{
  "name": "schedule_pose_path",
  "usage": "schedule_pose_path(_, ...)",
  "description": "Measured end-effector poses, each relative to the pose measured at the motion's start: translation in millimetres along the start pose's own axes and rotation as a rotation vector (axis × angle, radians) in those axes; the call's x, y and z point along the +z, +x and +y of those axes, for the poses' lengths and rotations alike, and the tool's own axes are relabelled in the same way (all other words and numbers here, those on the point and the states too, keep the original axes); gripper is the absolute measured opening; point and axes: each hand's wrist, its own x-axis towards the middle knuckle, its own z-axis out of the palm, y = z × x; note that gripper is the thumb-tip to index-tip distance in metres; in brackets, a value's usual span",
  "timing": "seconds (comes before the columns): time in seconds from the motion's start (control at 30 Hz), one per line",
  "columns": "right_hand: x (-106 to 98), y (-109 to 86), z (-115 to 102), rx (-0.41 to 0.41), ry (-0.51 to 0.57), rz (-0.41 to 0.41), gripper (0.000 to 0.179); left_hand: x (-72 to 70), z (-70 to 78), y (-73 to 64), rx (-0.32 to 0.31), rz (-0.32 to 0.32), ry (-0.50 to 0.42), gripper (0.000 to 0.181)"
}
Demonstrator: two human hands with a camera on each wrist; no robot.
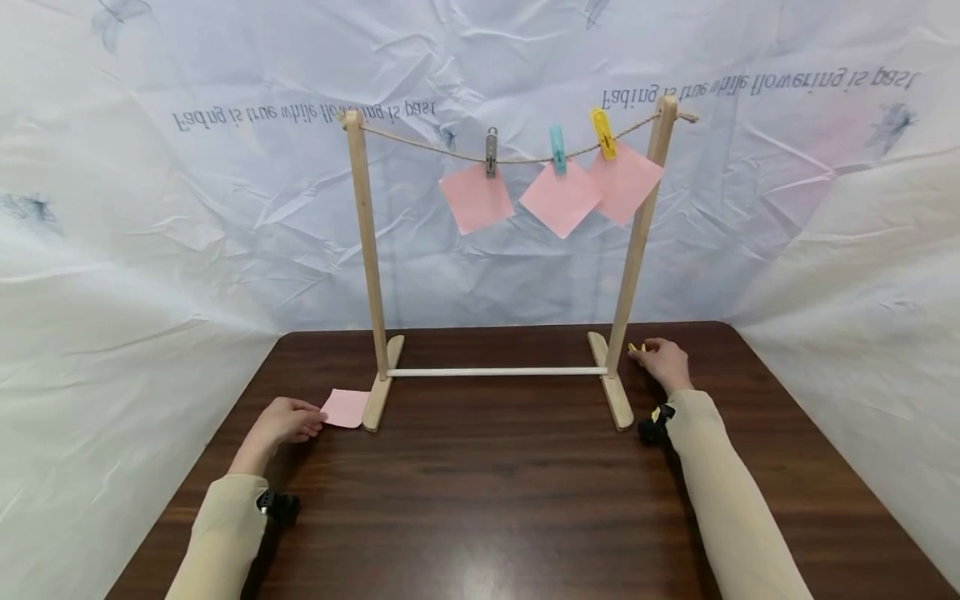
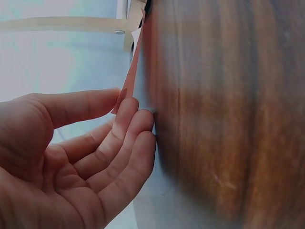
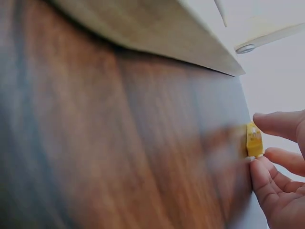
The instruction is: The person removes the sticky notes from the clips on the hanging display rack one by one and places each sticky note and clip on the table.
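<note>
The hands are well apart: the left hand (image 1: 287, 420) pinches an edge of a pink paper (image 1: 346, 408) beside the wooden stand (image 1: 368, 258), while the right hand (image 1: 664, 365) curls thumb and fingers round a yellow clip (image 3: 254, 140) down at the table (image 1: 495, 492). Three pink sheets (image 1: 561, 200) hang from a string (image 1: 420, 145).

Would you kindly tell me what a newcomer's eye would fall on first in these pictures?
Most likely the three pink paper squares, hung by gray, light-blue and yellow clothespins from the twine between two wooden posts. Next, perhaps, lower down at the table, the left hand pinching a fourth pink square beside the stand's left foot, and the right hand holding another yellow clothespin near the right foot.
</note>
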Motion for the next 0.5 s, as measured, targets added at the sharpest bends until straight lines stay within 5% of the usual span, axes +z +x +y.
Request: schedule_pose_path(0.5,-23,-18.7,6,-0.016,0.053,0.024,0.060,-4.8,1.0,-4.9,0.021,0.014,0.042,0.030)
